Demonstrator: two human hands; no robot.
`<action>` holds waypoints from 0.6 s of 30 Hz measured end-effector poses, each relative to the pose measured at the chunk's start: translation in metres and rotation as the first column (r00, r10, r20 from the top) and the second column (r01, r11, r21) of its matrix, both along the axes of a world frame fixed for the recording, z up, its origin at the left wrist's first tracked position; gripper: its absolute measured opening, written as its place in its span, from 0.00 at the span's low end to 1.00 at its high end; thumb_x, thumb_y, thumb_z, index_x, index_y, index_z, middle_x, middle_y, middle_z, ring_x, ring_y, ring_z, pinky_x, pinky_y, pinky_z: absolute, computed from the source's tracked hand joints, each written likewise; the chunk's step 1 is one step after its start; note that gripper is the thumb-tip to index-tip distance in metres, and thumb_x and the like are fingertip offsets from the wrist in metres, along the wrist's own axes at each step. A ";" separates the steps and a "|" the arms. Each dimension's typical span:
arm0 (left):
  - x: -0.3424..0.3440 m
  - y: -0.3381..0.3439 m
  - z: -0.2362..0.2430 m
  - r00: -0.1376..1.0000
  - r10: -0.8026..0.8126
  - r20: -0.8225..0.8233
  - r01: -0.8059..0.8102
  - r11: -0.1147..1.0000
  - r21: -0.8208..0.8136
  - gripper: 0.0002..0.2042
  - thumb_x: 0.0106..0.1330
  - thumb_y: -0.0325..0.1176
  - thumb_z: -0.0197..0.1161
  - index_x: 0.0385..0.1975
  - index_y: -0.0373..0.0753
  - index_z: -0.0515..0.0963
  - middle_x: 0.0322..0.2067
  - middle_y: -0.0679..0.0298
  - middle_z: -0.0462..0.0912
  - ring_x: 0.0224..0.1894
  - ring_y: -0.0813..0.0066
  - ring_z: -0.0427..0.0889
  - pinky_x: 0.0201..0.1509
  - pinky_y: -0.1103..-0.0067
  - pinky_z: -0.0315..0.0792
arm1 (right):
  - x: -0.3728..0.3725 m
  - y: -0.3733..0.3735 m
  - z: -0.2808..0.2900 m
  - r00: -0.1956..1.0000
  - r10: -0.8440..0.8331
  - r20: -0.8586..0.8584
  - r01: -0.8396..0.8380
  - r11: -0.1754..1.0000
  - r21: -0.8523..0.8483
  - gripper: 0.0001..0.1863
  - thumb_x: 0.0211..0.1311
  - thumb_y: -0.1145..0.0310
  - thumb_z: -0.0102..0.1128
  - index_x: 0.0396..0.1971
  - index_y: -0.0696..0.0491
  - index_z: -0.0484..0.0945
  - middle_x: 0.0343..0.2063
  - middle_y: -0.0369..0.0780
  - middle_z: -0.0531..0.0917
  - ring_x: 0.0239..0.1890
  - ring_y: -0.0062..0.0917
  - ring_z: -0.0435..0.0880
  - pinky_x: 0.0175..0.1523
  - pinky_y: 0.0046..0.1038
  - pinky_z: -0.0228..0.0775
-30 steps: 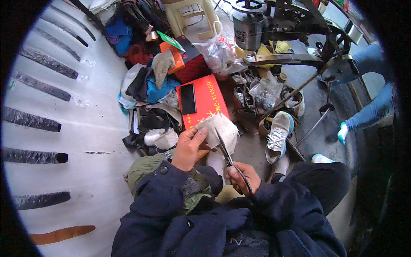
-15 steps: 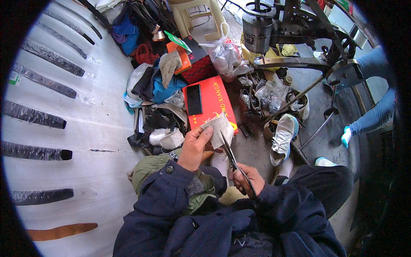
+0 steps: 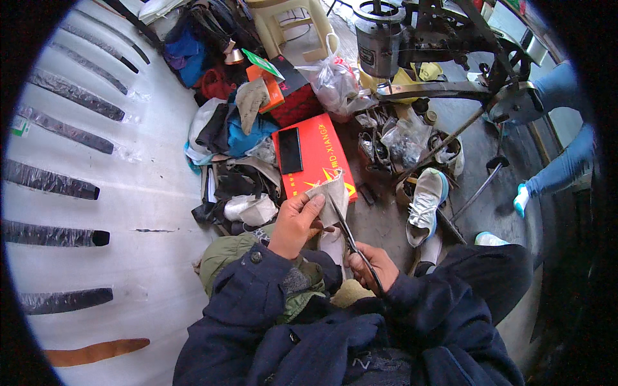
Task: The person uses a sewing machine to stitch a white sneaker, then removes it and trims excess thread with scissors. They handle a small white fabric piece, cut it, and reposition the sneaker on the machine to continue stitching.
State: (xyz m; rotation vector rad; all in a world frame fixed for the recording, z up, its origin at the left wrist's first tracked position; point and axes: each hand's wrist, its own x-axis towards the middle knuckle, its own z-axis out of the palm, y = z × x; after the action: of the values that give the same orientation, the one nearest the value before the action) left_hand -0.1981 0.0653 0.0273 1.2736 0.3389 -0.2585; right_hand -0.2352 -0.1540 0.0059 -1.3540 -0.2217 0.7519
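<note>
A small piece of grey-white cloth [image 3: 334, 193] with a frayed top edge is pinched between the thumb and fingers of my left hand [image 3: 298, 222]. My right hand [image 3: 375, 269] grips a pair of dark scissors [image 3: 348, 237], fingers wrapped round the handles. The blades point up and to the left, lying against the right part of the cloth; they look nearly closed. Just beyond the cloth lies a red box [image 3: 322, 148] with a black phone [image 3: 290, 151] flat on it.
A white shoe [image 3: 425, 209] stands to the right, near bags of odds and ends [image 3: 407, 138]. A black cast machine [image 3: 444, 45] rises at the far right, a beige stool [image 3: 293, 29] behind. Clothes [image 3: 225, 128] pile up left. Someone's jeans-clad leg [image 3: 557, 167] shows at right.
The scissor blades have closed together along the cloth. The cloth's frayed threads at the top have become fewer. Both hands stay in nearly the same place.
</note>
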 end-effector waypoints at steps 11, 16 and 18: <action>-0.001 -0.003 0.004 1.000 -0.021 0.015 0.021 1.000 0.002 0.12 0.75 0.35 0.57 0.50 0.33 0.78 0.37 0.66 0.84 0.32 0.83 0.81 0.35 0.83 0.78 | 0.003 -0.001 -0.002 0.999 0.032 -0.044 -0.038 0.989 -0.140 0.22 0.72 0.51 0.57 0.43 0.59 0.78 0.23 0.34 0.76 0.28 0.17 0.72 0.34 0.25 0.67; 0.001 -0.002 -0.001 0.998 -0.039 0.043 0.038 0.999 0.016 0.12 0.75 0.35 0.57 0.48 0.34 0.80 0.36 0.69 0.85 0.34 0.85 0.81 0.37 0.85 0.75 | 0.012 0.011 -0.001 1.000 -0.020 -0.011 0.021 0.998 0.063 0.22 0.72 0.45 0.56 0.36 0.53 0.74 0.16 0.26 0.65 0.17 0.10 0.61 0.22 0.17 0.52; 0.002 0.001 0.001 0.999 -0.002 0.047 0.001 1.000 0.005 0.12 0.75 0.35 0.58 0.47 0.35 0.81 0.36 0.70 0.85 0.34 0.86 0.81 0.36 0.86 0.74 | 0.016 0.016 0.002 0.999 -0.006 -0.048 0.009 0.998 0.069 0.22 0.72 0.46 0.56 0.36 0.53 0.74 0.16 0.26 0.65 0.16 0.10 0.61 0.22 0.17 0.52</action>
State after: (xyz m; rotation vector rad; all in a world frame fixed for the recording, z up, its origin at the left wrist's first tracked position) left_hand -0.1965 0.0662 0.0284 1.2832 0.2989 -0.2288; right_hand -0.2190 -0.1378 0.0083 -1.2690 -0.2026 0.7631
